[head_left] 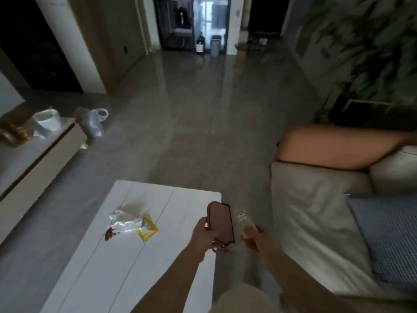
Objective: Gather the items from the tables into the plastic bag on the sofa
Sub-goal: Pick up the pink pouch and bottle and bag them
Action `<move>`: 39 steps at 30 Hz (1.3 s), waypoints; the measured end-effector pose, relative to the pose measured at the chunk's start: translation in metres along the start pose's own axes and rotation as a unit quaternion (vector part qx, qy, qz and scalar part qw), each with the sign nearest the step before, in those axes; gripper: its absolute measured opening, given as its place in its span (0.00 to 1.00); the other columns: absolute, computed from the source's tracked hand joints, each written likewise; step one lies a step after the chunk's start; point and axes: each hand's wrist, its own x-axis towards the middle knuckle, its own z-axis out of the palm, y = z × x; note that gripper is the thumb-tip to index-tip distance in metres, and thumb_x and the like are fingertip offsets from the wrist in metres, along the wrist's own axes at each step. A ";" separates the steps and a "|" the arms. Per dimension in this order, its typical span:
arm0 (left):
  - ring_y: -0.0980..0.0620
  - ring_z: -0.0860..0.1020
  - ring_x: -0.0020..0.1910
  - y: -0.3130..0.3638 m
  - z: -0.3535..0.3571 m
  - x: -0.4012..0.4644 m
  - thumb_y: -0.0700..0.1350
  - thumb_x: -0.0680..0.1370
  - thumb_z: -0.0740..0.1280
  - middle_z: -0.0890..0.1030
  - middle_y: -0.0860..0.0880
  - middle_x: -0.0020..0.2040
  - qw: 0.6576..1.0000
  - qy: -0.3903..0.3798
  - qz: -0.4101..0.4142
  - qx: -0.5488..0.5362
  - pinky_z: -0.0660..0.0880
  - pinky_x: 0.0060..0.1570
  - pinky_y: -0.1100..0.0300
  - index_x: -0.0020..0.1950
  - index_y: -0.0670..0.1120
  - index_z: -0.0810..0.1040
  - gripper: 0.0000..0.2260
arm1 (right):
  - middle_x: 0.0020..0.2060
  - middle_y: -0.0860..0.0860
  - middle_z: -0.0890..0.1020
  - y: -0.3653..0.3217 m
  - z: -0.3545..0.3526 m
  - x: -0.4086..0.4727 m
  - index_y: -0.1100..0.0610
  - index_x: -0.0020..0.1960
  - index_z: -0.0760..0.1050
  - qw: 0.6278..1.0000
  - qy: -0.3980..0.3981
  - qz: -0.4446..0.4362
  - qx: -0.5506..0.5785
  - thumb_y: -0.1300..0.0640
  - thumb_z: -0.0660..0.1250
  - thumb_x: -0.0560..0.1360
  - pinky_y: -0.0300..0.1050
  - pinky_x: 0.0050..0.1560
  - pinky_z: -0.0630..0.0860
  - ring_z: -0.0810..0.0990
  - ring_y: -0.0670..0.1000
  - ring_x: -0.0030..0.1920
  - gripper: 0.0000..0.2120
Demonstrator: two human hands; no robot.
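left grip (pixel 201 231): holds pink pouch (pixel 221 222), long axis away from person | right grip (pixel 252 236): holds remote (pixel 242 219) | sofa (pixel 316 211): right of pouch, nearer right hand; bag unseen | wrappers (pixel 130 224): on worktop (pixel 112 267), left of pouch

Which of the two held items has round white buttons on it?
The pale remote control in the right hand; the pink pouch in the left hand is plain, with dark edging.

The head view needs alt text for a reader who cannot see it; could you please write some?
Left hand holds a pink pouch and right hand a pale remote, between a white table bearing snack wrappers and a beige sofa.
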 end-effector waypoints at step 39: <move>0.43 0.77 0.38 -0.233 0.533 -0.266 0.33 0.79 0.57 0.77 0.37 0.40 0.915 -0.300 -0.222 0.156 0.79 0.46 0.49 0.47 0.34 0.71 0.05 | 0.19 0.57 0.74 0.344 -0.447 -0.312 0.71 0.35 0.72 0.746 0.423 0.121 0.501 0.74 0.62 0.71 0.35 0.20 0.70 0.72 0.51 0.18 0.07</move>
